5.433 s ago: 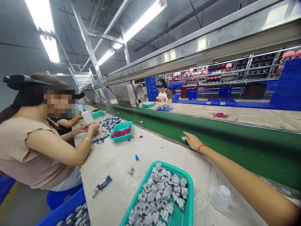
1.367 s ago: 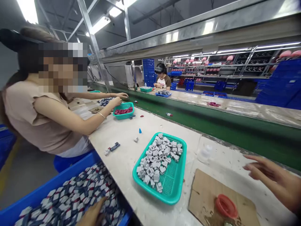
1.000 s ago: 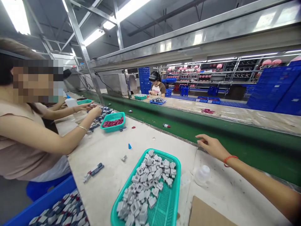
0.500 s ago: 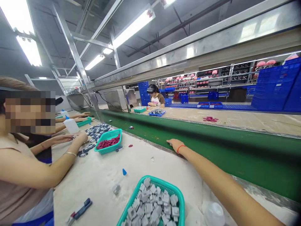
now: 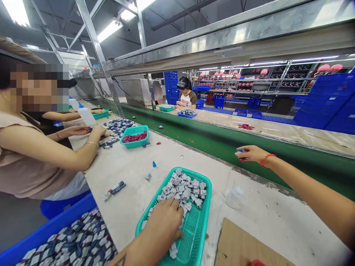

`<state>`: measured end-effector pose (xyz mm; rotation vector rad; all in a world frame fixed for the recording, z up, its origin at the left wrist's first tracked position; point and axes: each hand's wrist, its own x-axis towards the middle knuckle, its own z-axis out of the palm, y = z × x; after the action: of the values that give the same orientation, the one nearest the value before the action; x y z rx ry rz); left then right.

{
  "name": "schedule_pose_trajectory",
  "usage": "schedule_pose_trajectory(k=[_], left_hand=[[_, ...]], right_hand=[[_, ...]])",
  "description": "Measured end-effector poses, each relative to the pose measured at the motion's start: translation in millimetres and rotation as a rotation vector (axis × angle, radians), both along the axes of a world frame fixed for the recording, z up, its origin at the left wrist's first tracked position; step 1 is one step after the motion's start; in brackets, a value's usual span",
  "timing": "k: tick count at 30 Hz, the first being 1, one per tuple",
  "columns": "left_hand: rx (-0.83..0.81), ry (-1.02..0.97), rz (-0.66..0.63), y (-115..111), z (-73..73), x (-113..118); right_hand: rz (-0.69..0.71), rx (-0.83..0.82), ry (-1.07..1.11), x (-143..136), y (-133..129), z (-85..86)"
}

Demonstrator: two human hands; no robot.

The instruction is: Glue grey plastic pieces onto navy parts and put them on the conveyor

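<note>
My left hand (image 5: 164,218) reaches into a teal basket (image 5: 204,207) of small grey plastic pieces (image 5: 185,188) and rests, fingers curled, on the pile at its near end. My right hand (image 5: 251,153), with a red cord on the wrist, hovers over the edge of the green conveyor belt (image 5: 210,142) and pinches a small blue, white and red part (image 5: 240,151) between its fingertips.
A co-worker (image 5: 36,140) sits close on my left, hands by a teal basket of red pieces (image 5: 135,137). A blue crate (image 5: 66,240) of blue and grey parts stands at the near left. A clear bottle (image 5: 234,197), cardboard (image 5: 249,247) and loose parts lie on the bench.
My right hand has drawn back from the belt edge, now holding a small part. My left hand has come into view and gone into the grey-piece basket. The view dropped lower.
</note>
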<state>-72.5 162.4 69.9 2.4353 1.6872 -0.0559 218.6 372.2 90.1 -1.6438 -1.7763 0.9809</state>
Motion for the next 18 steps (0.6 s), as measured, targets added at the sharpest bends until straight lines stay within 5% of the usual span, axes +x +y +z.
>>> schedule_pose_trajectory(k=[5,9,13,18], left_hand=[[0.031,-0.099,-0.042,1.7,-1.9,-3.3],[0.048,-0.344,-0.011,-26.5,-8.3,-16.6],[-0.093,-1.006,0.143,-78.9,-26.2,-11.0],[-0.508,-1.752,0.464,-144.4,-49.2,26.1]], right_hand=[[-0.257,0.159,0.257,41.9,-120.4,19.1],[-0.372,0.298,0.24,45.5,-230.8,-2.4],[-0.212,0.586,-0.073,15.1,-310.4,-38.5],[0.04,0.856,-0.365,-9.3,-335.3,-63.0]])
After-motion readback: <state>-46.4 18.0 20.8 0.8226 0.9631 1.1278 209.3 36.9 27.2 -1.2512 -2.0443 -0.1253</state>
